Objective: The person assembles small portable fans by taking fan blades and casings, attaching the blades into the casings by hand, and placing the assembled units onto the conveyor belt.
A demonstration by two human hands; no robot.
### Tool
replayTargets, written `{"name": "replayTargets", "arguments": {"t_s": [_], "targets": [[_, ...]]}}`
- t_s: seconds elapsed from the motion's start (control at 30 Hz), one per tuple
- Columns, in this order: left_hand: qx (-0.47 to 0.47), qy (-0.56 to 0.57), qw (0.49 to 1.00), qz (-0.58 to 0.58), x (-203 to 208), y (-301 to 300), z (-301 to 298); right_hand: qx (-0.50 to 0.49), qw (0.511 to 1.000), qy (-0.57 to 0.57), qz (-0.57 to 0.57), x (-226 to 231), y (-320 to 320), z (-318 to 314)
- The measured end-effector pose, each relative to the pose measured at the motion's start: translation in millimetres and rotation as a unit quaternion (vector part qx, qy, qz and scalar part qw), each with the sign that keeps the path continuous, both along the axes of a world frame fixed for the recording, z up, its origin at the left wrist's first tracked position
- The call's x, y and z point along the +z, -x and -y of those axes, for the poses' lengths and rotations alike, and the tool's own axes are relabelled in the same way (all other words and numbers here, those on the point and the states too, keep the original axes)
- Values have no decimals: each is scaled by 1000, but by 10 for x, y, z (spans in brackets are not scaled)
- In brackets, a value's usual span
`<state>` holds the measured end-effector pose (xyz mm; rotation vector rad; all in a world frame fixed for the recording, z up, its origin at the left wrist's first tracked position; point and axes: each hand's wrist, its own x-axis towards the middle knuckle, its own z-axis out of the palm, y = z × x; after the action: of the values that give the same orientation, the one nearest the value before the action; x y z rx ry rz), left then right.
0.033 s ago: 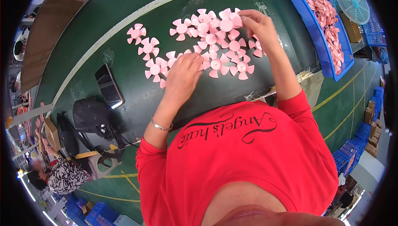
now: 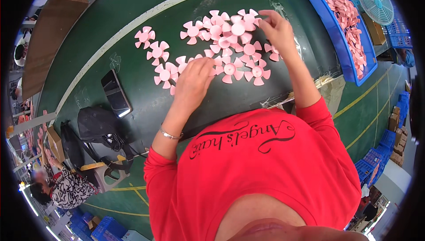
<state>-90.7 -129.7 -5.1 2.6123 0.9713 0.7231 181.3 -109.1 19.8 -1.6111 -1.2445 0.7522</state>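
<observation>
Small pink five-bladed fan wheels lie in a loose group on the dark green bench. My left hand (image 2: 194,80), with a silver bracelet at the wrist, is curled palm down over the near-left part of the group; its fingertips are among the wheels, and whatever they hold is hidden. Just right of them lies a fan wheel (image 2: 229,69). My right hand (image 2: 276,30) is at the far right of the group, thumb and forefinger apart, nothing visible between them. Its fingertips are close to one fan wheel (image 2: 249,18). Left of that, a slightly blurred fan wheel (image 2: 237,29) overlaps others.
A blue crate (image 2: 341,50) full of pink fan wheels stands at the right, beside a pale-blue round fan grille (image 2: 375,2). On the left lie a phone (image 2: 116,94) and a black bag (image 2: 99,123). Another person (image 2: 71,188) sits at the lower left.
One fan wheel has shifted slightly left, away from my right fingertips, uncovering another wheel behind it. My right hand's fingers have come off it. My left hand has barely moved.
</observation>
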Motion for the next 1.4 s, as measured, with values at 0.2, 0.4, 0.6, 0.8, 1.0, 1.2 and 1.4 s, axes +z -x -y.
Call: {"name": "replayTargets", "arguments": {"t_s": [0.2, 0.4, 0.6, 0.8, 1.0, 1.2, 1.4], "targets": [[179, 143, 966, 118, 112, 113, -54, 255, 925, -104, 263, -177, 473, 573], [296, 84, 925, 223, 116, 379, -201, 319, 908, -52, 266, -358, 625, 608], [221, 49, 961, 161, 177, 209, 224, 196, 963, 147, -109, 57, 215, 310], [-102, 55, 987, 109, 81, -406, 397, 55, 970, 45, 232, 9, -341, 457], [-169, -6, 986, 6, -235, -856, 361, 80, 932, 61, 349, -205, -383, 660], [-89, -7, 984, 155, -145, -686, 342, 138, 972, 114, 150, -69, -462, 620], [159, 199, 937, 240, 4, -350, 267, 12, 992, 122, -18, -179, -276, 451]]}}
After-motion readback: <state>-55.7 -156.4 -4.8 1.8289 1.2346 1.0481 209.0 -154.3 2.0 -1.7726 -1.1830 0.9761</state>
